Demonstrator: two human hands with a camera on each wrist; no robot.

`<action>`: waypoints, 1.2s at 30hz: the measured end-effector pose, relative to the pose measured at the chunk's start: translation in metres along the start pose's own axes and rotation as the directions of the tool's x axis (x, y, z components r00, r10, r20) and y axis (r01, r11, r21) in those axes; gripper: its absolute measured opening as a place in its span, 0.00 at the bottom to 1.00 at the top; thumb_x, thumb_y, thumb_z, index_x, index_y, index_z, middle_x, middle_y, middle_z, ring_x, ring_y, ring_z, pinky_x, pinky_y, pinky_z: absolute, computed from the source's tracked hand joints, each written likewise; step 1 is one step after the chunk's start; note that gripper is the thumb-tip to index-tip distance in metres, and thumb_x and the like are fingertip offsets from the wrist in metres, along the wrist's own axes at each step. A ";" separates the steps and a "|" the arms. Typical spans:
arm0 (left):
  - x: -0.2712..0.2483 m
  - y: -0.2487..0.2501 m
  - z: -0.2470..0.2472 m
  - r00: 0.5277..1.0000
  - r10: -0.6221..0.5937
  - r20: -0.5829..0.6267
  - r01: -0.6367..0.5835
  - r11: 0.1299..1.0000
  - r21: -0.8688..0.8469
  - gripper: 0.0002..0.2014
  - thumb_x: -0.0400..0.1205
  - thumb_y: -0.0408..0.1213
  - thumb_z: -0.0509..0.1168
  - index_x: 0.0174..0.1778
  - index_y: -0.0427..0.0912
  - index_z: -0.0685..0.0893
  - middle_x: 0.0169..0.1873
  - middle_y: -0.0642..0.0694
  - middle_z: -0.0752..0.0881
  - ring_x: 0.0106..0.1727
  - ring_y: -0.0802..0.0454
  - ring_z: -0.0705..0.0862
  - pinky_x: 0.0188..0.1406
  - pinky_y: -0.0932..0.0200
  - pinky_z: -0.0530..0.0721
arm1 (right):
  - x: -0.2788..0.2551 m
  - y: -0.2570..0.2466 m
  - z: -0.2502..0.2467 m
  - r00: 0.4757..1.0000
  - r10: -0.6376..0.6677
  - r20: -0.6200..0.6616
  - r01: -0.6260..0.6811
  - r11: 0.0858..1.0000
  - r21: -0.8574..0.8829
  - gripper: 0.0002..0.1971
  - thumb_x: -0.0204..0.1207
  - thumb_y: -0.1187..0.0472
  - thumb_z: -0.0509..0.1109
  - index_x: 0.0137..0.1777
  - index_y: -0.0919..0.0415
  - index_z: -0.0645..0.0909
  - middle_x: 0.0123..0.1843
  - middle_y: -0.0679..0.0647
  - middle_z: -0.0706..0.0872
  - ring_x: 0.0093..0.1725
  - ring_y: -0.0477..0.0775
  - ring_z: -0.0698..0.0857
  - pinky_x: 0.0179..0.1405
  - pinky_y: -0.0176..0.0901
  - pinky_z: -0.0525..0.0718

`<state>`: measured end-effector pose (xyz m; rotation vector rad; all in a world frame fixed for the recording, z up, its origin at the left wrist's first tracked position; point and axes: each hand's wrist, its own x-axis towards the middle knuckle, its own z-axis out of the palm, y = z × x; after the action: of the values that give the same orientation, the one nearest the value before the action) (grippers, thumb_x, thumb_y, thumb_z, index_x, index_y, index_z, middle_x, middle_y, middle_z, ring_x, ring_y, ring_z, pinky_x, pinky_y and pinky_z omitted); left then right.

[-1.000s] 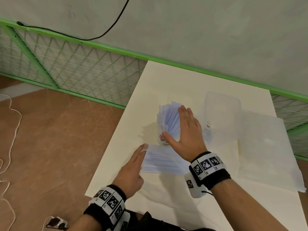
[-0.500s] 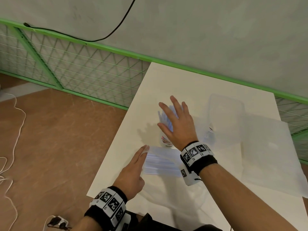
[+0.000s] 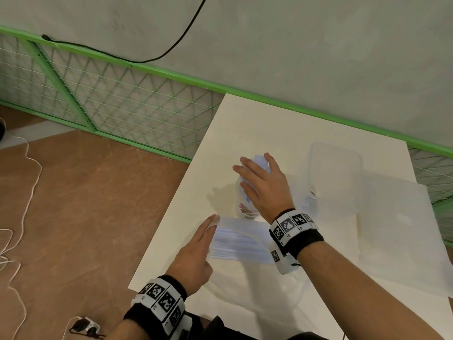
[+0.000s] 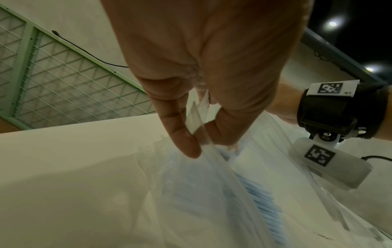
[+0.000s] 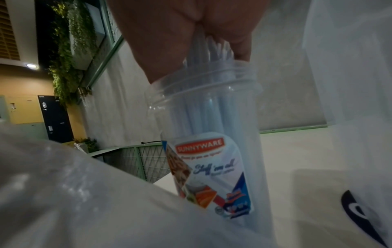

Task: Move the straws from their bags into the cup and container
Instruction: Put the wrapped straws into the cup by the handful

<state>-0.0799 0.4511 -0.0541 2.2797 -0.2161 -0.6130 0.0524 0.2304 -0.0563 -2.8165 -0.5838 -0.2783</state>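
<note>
A clear labelled cup stands mid-table, packed with pale blue straws. My right hand lies flat on the straw tops with its fingers straight and spread; in the right wrist view the palm presses the straws down into the cup. A clear bag with more blue straws lies in front of the cup. My left hand holds its left edge; the left wrist view shows my thumb and fingers pinching the bag's plastic lip.
An empty clear rectangular container sits right of the cup. A large flat clear bag lies at the table's right side. The white table ends close on my left. A green mesh fence runs behind it, and cables lie on the floor.
My right hand moved from the side of the straw bundle onto its top and flattened, and the straws sank lower in the cup. My left hand kept its hold on the bag.
</note>
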 end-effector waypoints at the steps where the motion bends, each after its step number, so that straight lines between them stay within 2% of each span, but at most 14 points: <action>1: 0.000 0.000 0.000 1.000 -0.001 0.001 0.001 1.000 -0.002 0.51 0.70 0.19 0.57 0.83 0.64 0.48 0.76 0.82 0.41 0.50 0.60 0.81 0.46 0.64 0.84 | 0.000 0.002 0.000 1.000 -0.003 -0.008 0.003 1.000 0.011 0.19 0.88 0.47 0.51 0.77 0.36 0.64 0.81 0.39 0.69 0.78 0.66 0.71 0.72 0.66 0.70; 3: 0.000 0.001 0.000 1.000 -0.003 -0.001 0.003 1.000 -0.003 0.51 0.70 0.19 0.57 0.83 0.65 0.47 0.76 0.83 0.40 0.49 0.59 0.81 0.45 0.65 0.84 | 0.001 0.002 -0.002 0.999 -0.002 -0.044 0.004 0.999 0.038 0.18 0.87 0.44 0.54 0.76 0.38 0.69 0.81 0.41 0.70 0.78 0.66 0.71 0.71 0.67 0.71; 6: 0.000 0.001 0.000 1.000 0.001 -0.005 -0.001 1.000 -0.003 0.52 0.70 0.19 0.57 0.83 0.66 0.46 0.76 0.83 0.40 0.49 0.58 0.82 0.45 0.64 0.84 | 0.003 -0.001 -0.012 0.994 0.051 -0.093 -0.045 0.997 0.062 0.26 0.81 0.37 0.61 0.77 0.39 0.68 0.84 0.41 0.64 0.80 0.65 0.67 0.71 0.68 0.73; 9: -0.001 0.001 0.001 1.000 -0.006 -0.004 0.006 1.000 -0.021 0.52 0.70 0.19 0.57 0.83 0.66 0.46 0.75 0.83 0.40 0.50 0.63 0.78 0.44 0.72 0.80 | 0.010 -0.004 -0.020 0.993 0.092 -0.070 -0.089 0.995 0.047 0.33 0.74 0.31 0.65 0.78 0.39 0.68 0.84 0.42 0.64 0.81 0.67 0.64 0.70 0.68 0.76; 12: 0.000 -0.001 0.003 1.000 -0.001 -0.004 0.001 0.999 -0.035 0.52 0.70 0.19 0.57 0.83 0.67 0.46 0.76 0.83 0.40 0.52 0.65 0.76 0.41 0.79 0.75 | 0.021 -0.005 -0.020 0.993 0.114 -0.033 -0.113 0.993 0.031 0.33 0.72 0.29 0.64 0.76 0.40 0.70 0.82 0.43 0.68 0.79 0.67 0.67 0.67 0.65 0.78; 14: -0.001 -0.002 0.003 1.000 -0.007 -0.002 0.007 0.999 -0.044 0.51 0.70 0.19 0.56 0.83 0.66 0.47 0.77 0.81 0.41 0.54 0.66 0.74 0.42 0.82 0.73 | 0.027 -0.004 -0.019 0.993 0.118 -0.032 -0.114 0.989 0.096 0.29 0.74 0.34 0.67 0.73 0.44 0.75 0.77 0.47 0.76 0.73 0.65 0.74 0.66 0.59 0.79; 17: -0.003 -0.002 0.003 1.000 -0.023 -0.004 0.023 0.999 -0.041 0.51 0.70 0.20 0.57 0.83 0.66 0.46 0.78 0.81 0.41 0.51 0.64 0.78 0.41 0.78 0.75 | 0.029 0.003 -0.014 0.994 0.073 -0.079 -0.059 0.984 0.169 0.19 0.78 0.49 0.71 0.67 0.52 0.82 0.64 0.52 0.85 0.60 0.64 0.83 0.61 0.52 0.81; 19: -0.004 -0.003 0.003 0.999 -0.037 -0.011 0.036 0.998 -0.043 0.52 0.70 0.20 0.56 0.83 0.67 0.46 0.77 0.81 0.41 0.50 0.62 0.81 0.39 0.74 0.78 | 0.028 0.007 -0.016 0.992 0.052 -0.118 -0.027 0.979 0.203 0.16 0.79 0.56 0.70 0.66 0.55 0.83 0.62 0.54 0.86 0.58 0.61 0.84 0.61 0.45 0.76; 21: -0.005 -0.003 0.002 0.999 -0.048 -0.018 0.047 0.998 -0.048 0.51 0.70 0.19 0.56 0.83 0.67 0.46 0.77 0.82 0.41 0.49 0.62 0.82 0.38 0.75 0.77 | 0.025 0.008 -0.025 0.982 0.105 -0.156 -0.054 0.952 0.300 0.15 0.81 0.59 0.69 0.66 0.57 0.83 0.62 0.54 0.87 0.59 0.56 0.83 0.61 0.37 0.72; 23: -0.005 -0.004 0.001 0.998 -0.051 -0.025 0.049 0.997 -0.051 0.51 0.71 0.20 0.56 0.83 0.66 0.46 0.76 0.82 0.41 0.49 0.62 0.82 0.37 0.75 0.76 | 0.022 0.010 -0.032 0.976 0.152 -0.155 -0.084 0.924 0.374 0.15 0.83 0.57 0.64 0.67 0.57 0.83 0.64 0.53 0.86 0.61 0.53 0.83 0.63 0.38 0.74; 26: -0.006 -0.004 0.000 0.999 -0.042 -0.030 0.040 0.998 -0.049 0.51 0.70 0.20 0.57 0.83 0.67 0.46 0.77 0.82 0.41 0.48 0.59 0.83 0.39 0.70 0.81 | 0.017 0.008 -0.032 0.990 0.105 -0.097 -0.076 0.961 0.264 0.19 0.85 0.51 0.58 0.69 0.55 0.81 0.67 0.53 0.85 0.65 0.58 0.81 0.66 0.43 0.74; 30: -0.005 -0.003 0.000 0.999 -0.034 -0.033 0.033 0.999 -0.032 0.51 0.70 0.20 0.57 0.83 0.67 0.46 0.77 0.82 0.41 0.47 0.57 0.83 0.38 0.68 0.81 | 0.022 0.002 -0.029 0.992 0.097 -0.083 -0.083 0.984 0.160 0.28 0.79 0.37 0.61 0.73 0.52 0.77 0.72 0.50 0.80 0.70 0.56 0.76 0.67 0.50 0.75; 33: -0.005 -0.003 0.000 0.999 -0.033 -0.033 0.031 0.999 -0.038 0.51 0.70 0.20 0.57 0.83 0.67 0.45 0.77 0.81 0.41 0.49 0.59 0.82 0.39 0.69 0.81 | 0.031 -0.004 -0.027 0.993 0.089 -0.077 -0.082 0.993 0.088 0.28 0.77 0.32 0.61 0.69 0.49 0.79 0.68 0.48 0.83 0.65 0.57 0.80 0.57 0.52 0.82; 36: -0.005 -0.003 0.000 0.999 -0.037 -0.031 0.035 0.998 -0.047 0.51 0.70 0.20 0.57 0.82 0.67 0.46 0.77 0.81 0.41 0.50 0.61 0.80 0.38 0.74 0.78 | 0.037 -0.006 -0.021 0.994 0.061 -0.095 -0.056 0.997 0.059 0.22 0.77 0.37 0.66 0.61 0.51 0.84 0.55 0.50 0.89 0.53 0.59 0.86 0.47 0.52 0.85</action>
<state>-0.0847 0.4548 -0.0549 2.2517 -0.1443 -0.5932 0.0805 0.2430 -0.0269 -2.7428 -0.4794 -0.3788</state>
